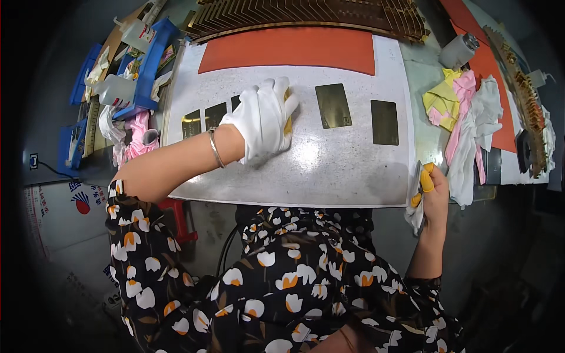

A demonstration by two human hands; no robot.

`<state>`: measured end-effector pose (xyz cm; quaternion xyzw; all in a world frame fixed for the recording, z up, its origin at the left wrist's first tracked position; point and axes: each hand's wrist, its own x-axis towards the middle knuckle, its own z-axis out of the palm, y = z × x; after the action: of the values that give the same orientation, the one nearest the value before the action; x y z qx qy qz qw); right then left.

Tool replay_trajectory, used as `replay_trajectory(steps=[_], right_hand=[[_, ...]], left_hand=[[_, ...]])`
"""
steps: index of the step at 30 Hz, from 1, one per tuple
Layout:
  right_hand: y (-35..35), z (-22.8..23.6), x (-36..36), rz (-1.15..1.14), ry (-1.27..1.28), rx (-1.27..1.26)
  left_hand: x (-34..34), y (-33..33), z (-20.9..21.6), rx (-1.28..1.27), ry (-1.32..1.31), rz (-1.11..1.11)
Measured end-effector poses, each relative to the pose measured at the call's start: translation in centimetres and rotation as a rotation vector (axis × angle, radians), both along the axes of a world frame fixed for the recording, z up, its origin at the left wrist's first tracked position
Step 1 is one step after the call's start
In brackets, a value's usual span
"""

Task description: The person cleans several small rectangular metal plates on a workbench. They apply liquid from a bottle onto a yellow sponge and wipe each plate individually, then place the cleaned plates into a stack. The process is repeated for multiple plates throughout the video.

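Observation:
My left hand (263, 120), in a white glove with yellow at the fingers, is low over the white board (235, 185). Its fingers reach away from me, slightly apart; the space beneath the palm is hidden. It partly covers a dark metal card (236, 102), beside another dark card (215, 115) and a gold-toned one (191, 125). To its right lie a tilted dark gold card (333, 106) and a straighter dark card (385, 122). At the board's right edge, my right hand (434, 191), with yellow finger covers, is closed on a white cloth (415, 216) and a thin flat piece (418, 172) seen edge-on.
An orange-red mat (288, 52) crosses the far side, before a brass-coloured slotted rack (312, 17). Blue trays (154, 65) with a white bottle (116, 90) stand left. Right are a grey bottle (459, 51), yellow and pink cloths (442, 97) and white gloves (486, 109).

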<state>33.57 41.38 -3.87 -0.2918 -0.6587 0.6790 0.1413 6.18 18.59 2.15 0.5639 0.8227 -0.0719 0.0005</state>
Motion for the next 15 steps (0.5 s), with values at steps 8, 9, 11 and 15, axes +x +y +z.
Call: replay_trajectory(steps=[8, 9, 11, 15], right_hand=[[0.3, 0.0, -0.5, 0.001, -0.028, 0.018], [0.3, 0.2, -0.7, 0.008, -0.044, 0.023], [-0.2, 0.8, -0.7, -0.016, -0.079, 0.055], [0.4, -0.1, -0.3, -0.037, -0.098, 0.053]], left_hand=[[-2.5, -1.8, -1.4, 0.598, -0.376, -0.165], [-2.9, -2.6, -2.7, 0.627, -0.517, -0.14], [-2.7, -3.8, -3.8, 0.565, -0.43, -0.101], [-3.8, -6.1, -1.2, 0.258, -0.307, 0.152]])
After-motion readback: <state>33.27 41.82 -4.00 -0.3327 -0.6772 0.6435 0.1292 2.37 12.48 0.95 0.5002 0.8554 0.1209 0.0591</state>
